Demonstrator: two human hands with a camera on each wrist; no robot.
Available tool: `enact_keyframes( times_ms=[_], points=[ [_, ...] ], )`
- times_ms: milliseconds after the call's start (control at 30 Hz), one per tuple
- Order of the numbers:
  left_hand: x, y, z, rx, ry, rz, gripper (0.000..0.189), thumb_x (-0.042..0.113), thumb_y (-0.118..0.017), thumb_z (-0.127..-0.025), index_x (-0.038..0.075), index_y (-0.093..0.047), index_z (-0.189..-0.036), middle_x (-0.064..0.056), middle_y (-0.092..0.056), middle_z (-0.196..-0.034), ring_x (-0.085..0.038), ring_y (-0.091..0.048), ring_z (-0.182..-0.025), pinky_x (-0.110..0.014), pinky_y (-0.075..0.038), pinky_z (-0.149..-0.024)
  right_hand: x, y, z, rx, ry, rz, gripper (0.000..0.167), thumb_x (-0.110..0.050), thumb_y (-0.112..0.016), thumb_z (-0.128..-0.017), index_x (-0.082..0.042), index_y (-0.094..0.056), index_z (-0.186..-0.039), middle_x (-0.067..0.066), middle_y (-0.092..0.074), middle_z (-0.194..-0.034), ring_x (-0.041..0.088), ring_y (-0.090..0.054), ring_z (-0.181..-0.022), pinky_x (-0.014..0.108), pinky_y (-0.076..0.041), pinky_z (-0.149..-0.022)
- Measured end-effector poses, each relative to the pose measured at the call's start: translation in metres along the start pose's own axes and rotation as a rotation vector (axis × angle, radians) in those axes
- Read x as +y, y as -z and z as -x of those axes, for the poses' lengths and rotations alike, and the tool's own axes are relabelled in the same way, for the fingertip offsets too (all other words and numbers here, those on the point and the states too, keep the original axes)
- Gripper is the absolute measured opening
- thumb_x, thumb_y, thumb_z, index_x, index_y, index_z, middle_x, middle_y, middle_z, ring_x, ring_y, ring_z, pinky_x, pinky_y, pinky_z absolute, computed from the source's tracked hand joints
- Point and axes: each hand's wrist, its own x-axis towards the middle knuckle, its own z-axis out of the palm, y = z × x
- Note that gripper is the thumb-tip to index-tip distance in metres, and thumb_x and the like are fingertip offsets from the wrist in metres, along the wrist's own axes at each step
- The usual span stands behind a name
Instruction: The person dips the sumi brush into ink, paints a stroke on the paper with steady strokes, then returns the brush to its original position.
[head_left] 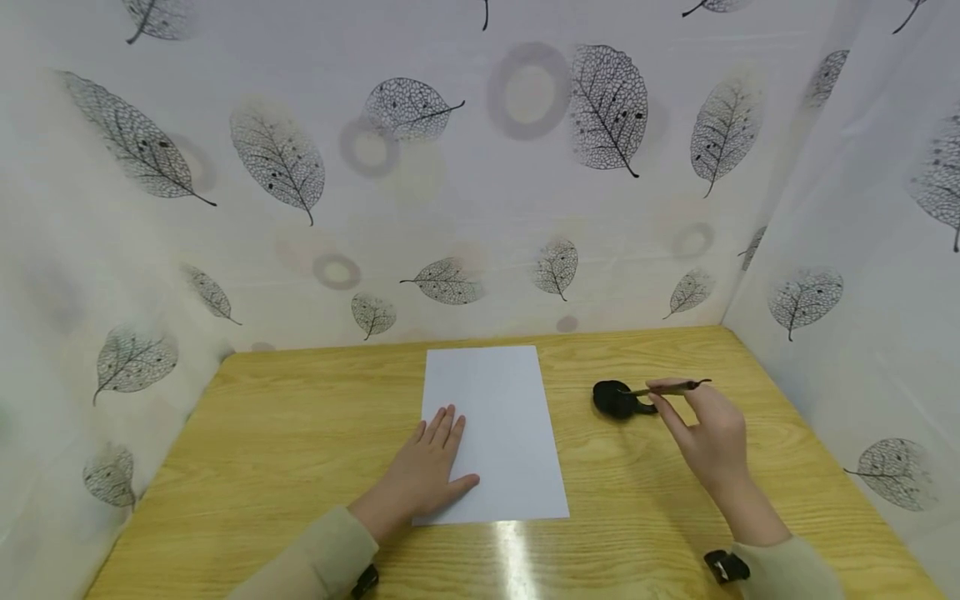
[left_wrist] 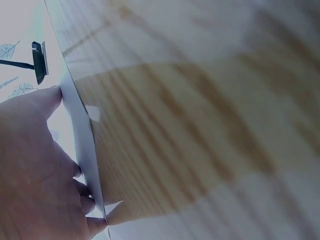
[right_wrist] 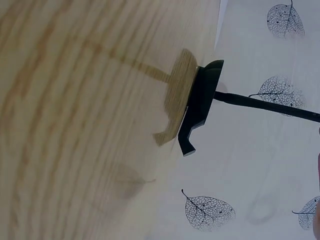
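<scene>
A white sheet of paper [head_left: 510,433] lies on the table, and my left hand [head_left: 422,477] rests on its left side with the fingers spread. In the left wrist view that hand [left_wrist: 37,155] lies along the paper's edge. To the right, my right hand [head_left: 716,433] pinches a writing brush [head_left: 678,387] between thumb and fingers. The brush slants down into a small black ink dish [head_left: 613,402] with a short curved handle. From the side, the right wrist view shows the brush's dark lower end [right_wrist: 265,105] going into the dish [right_wrist: 205,90], its tip hidden inside.
The yellow wood-grain table [head_left: 315,433] is glossy and reflects the dish. White curtains [head_left: 465,200] printed with leaves stand at the back and both sides. A dark wrist strap [head_left: 726,567] sits at the right sleeve.
</scene>
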Motion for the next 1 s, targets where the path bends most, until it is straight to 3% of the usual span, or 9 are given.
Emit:
enact_keyframes(
  times_ms=[100,200,267,367,633,867,933,1000],
  points=[
    [0.0,0.0,0.0,0.001,0.001,-0.004,0.092,0.06,-0.058,-0.104,-0.001,-0.028,-0.166,-0.022,-0.019,-0.177,-0.037,-0.02,-0.165,-0.055,-0.024,-0.134,0.002,-0.001,0.002,-0.019,-0.066,-0.035,0.046,-0.045,-0.061,-0.107,-0.004,-0.082,-0.106,0.012,-0.082,-0.093,0.008,-0.073,-0.085,0.014,-0.053,-0.081],
    [0.0,-0.001,-0.001,-0.003,0.003,-0.008,0.092,0.06,-0.058,-0.104,0.0,-0.028,-0.166,-0.022,-0.019,-0.177,-0.037,-0.02,-0.165,-0.054,-0.024,-0.134,0.003,-0.001,0.004,-0.029,-0.153,-0.083,0.017,-0.017,-0.077,-0.099,-0.003,-0.081,-0.109,0.015,-0.081,-0.094,-0.019,-0.062,-0.1,0.002,-0.045,-0.09],
    [0.0,-0.001,-0.001,-0.005,0.004,-0.008,0.092,0.06,-0.058,-0.104,0.0,-0.028,-0.166,-0.022,-0.019,-0.177,-0.037,-0.02,-0.165,-0.054,-0.024,-0.134,0.004,0.0,0.005,-0.026,-0.196,-0.108,0.023,0.004,-0.083,-0.087,-0.001,-0.08,-0.109,0.017,-0.08,-0.095,-0.03,-0.051,-0.107,-0.001,-0.041,-0.093],
    [0.001,-0.001,-0.001,-0.003,0.005,-0.004,0.092,0.06,-0.058,-0.104,0.0,-0.028,-0.166,-0.022,-0.019,-0.177,-0.037,-0.02,-0.165,-0.055,-0.024,-0.134,0.004,0.0,0.005,-0.009,-0.219,-0.102,0.037,0.019,-0.083,-0.076,0.001,-0.079,-0.108,0.019,-0.08,-0.095,-0.033,-0.048,-0.107,-0.003,-0.04,-0.091],
    [0.001,-0.001,0.0,0.003,0.006,0.001,0.091,0.059,-0.057,-0.104,-0.001,-0.028,-0.166,-0.022,-0.019,-0.177,-0.037,-0.02,-0.165,-0.055,-0.024,-0.134,0.007,0.003,0.006,-0.016,-0.265,-0.083,0.029,0.016,-0.08,-0.08,0.004,-0.077,-0.106,0.022,-0.078,-0.095,-0.034,-0.046,-0.104,-0.004,-0.037,-0.09],
    [-0.003,-0.004,0.003,0.006,-0.021,-0.018,0.088,0.057,-0.054,-0.106,-0.002,-0.027,-0.166,-0.023,-0.019,-0.176,-0.037,-0.02,-0.165,-0.053,-0.024,-0.134,0.011,0.006,0.008,-0.01,-0.353,-0.099,0.021,0.015,-0.078,-0.085,0.007,-0.076,-0.105,0.026,-0.077,-0.094,-0.035,-0.049,-0.098,-0.002,-0.039,-0.087],
    [-0.005,-0.005,0.005,0.01,-0.033,-0.014,0.088,0.056,-0.054,-0.107,-0.003,-0.028,-0.166,-0.024,-0.019,-0.176,-0.038,-0.02,-0.165,-0.053,-0.025,-0.134,0.013,0.007,0.009,-0.004,-0.374,-0.101,0.02,0.015,-0.078,-0.085,0.007,-0.076,-0.104,0.021,-0.078,-0.094,-0.034,-0.05,-0.095,-0.002,-0.04,-0.086],
    [-0.007,-0.007,0.007,0.015,-0.042,-0.006,0.087,0.055,-0.054,-0.107,-0.004,-0.028,-0.165,-0.024,-0.019,-0.176,-0.038,-0.02,-0.165,-0.053,-0.025,-0.134,0.016,0.007,0.011,0.004,-0.392,-0.106,0.02,0.015,-0.079,-0.085,0.006,-0.077,-0.103,0.004,-0.079,-0.094,-0.033,-0.052,-0.094,-0.002,-0.041,-0.085]
  ],
)
